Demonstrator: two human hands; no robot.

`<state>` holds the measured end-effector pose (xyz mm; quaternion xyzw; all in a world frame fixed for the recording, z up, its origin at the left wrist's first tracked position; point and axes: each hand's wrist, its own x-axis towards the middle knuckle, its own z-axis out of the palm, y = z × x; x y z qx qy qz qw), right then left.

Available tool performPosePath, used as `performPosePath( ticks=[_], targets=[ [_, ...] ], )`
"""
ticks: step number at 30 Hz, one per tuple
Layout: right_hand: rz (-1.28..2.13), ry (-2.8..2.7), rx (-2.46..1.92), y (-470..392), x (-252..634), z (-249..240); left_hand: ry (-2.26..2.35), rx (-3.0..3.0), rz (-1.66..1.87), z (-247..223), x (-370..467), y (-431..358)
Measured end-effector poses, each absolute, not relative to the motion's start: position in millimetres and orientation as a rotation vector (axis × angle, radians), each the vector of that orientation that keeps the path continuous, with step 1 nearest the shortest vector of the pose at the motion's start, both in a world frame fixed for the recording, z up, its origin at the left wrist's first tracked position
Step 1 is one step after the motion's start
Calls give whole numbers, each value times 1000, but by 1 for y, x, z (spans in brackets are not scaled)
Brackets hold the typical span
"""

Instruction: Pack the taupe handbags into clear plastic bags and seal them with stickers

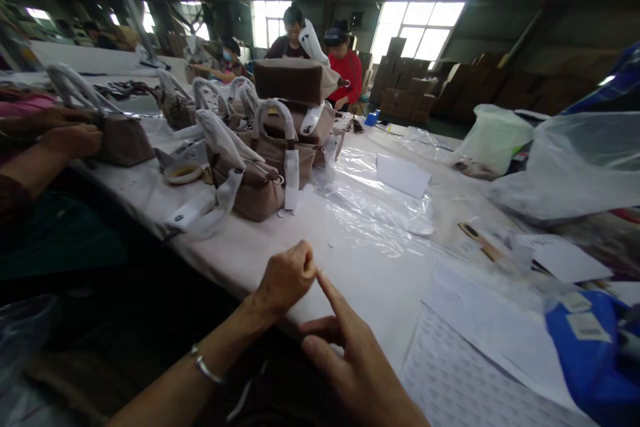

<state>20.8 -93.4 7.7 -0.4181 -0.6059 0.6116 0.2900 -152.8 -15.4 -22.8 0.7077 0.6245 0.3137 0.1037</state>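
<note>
My left hand (287,278) is closed in a fist above the near edge of the white table (260,250); whether anything is inside it is hidden. A metal bracelet (207,367) circles that wrist. My right hand (350,347) has its index finger stretched out, its tip at the left fist, and the thumb and other fingers apart with nothing held. Beyond my hands, a brown handbag (255,195) with wrapped handles sits on the table among several similar bags.
Clear plastic sheets (370,213) and white paper (403,175) lie ahead. A brush (479,241), patterned paper (460,373) and a blue object (585,353) are at right. Another person's hands (75,137) touch a bag (125,140) at left. People stand behind.
</note>
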Motion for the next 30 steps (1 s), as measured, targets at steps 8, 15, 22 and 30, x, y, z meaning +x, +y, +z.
performPosePath(
  ticks=[8, 15, 22, 30],
  targets=[
    [1881, -834, -743, -82, 41, 21, 1296, 1698, 1161, -16, -156, -19],
    [2087, -3, -276, -74, 36, 12, 1127, 1888, 1474, -19, -124, -39],
    [2074, 129, -324, -76, 28, 4, 1116, 1873, 1419, -5, -122, -47],
    [1974, -202, -646, -78, 23, 4, 1023, 2432, 973, 7, -139, -57]
  ],
)
